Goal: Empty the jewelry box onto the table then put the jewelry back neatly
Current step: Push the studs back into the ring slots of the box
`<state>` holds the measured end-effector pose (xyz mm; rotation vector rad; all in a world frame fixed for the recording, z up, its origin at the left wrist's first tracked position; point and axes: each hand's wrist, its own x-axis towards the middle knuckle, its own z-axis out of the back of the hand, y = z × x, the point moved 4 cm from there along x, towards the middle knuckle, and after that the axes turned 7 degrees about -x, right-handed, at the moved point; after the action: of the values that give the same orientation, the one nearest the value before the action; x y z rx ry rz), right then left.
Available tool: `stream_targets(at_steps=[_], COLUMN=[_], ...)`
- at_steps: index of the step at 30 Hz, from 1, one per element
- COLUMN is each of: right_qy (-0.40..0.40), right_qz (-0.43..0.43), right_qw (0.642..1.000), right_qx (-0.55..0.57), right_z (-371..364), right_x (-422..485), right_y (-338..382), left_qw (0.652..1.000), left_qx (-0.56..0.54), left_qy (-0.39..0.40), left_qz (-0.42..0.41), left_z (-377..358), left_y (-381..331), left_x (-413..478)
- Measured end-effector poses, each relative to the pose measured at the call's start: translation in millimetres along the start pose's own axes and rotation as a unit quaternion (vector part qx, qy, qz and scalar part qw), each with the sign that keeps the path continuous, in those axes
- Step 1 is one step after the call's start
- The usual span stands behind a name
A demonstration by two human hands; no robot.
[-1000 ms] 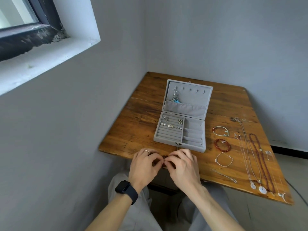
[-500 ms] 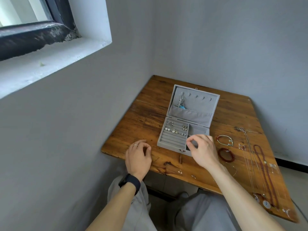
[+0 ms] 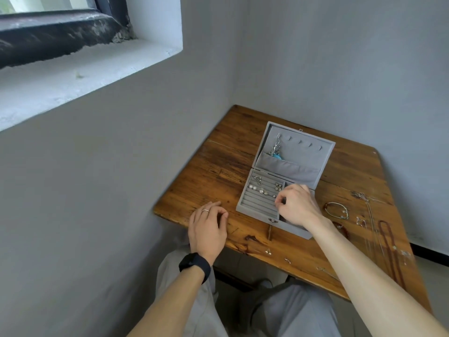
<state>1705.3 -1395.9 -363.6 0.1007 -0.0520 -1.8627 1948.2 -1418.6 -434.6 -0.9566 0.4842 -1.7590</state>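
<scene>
Wooden desk [image 3: 218, 166]: right hand [image 3: 295, 205], thumb pinched to forefinger (load unseen), over the open grey velvet jewelry box [image 3: 291, 164]; left hand [image 3: 207, 227] rests slack beside it; tiny, slippery silver studs [image 3: 261, 189] probably need precise pinching.

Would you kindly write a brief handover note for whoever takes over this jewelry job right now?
Left hand rests on the table, fingers loosely curled, nothing visible in it.
Right hand is over the open jewelry box, fingers pinched at its ring rows; any piece held is too small to see.
Done: several earrings sit in the rows; one necklace hangs in the lid.
Left: bracelets, long necklaces and two small pieces lie on the table, to the right and in front of the box.
</scene>
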Motion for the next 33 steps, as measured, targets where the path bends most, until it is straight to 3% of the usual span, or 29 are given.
stream_targets(at_steps=[8,13,19,23,26,29,33], right_qy=[0.008,-0.052,-0.056,-0.054,-0.109,-0.156,-0.153], right_qz=[-0.020,-0.058,-0.132,-0.131,-0.128,-0.090,-0.077], right_qw=[0.999,0.996,0.974,0.957,0.963,0.975,0.978], right_qx=[-0.025,0.048,0.175,0.252,0.213,0.131,0.118], right_z=[0,-8,-17,-15,-12,-20,-44], right_x=[5,4,3,-8,-31,-55,-70], right_y=[7,7,-1,-7,-18,-25,-26], left_qw=[1.000,1.000,1.000,0.997,0.991,0.989,0.974], left_qx=[0.001,0.002,0.007,-0.019,-0.103,-0.121,-0.048], left_qy=[-0.002,-0.005,0.020,0.056,0.055,0.081,0.204], left_qz=[0.003,0.000,0.020,0.059,0.070,0.015,-0.086], left_z=[0,0,1,4,10,9,-20], left_y=[3,2,1,0,-7,-30,-68], left_x=[-1,-1,0,6,21,47,69])
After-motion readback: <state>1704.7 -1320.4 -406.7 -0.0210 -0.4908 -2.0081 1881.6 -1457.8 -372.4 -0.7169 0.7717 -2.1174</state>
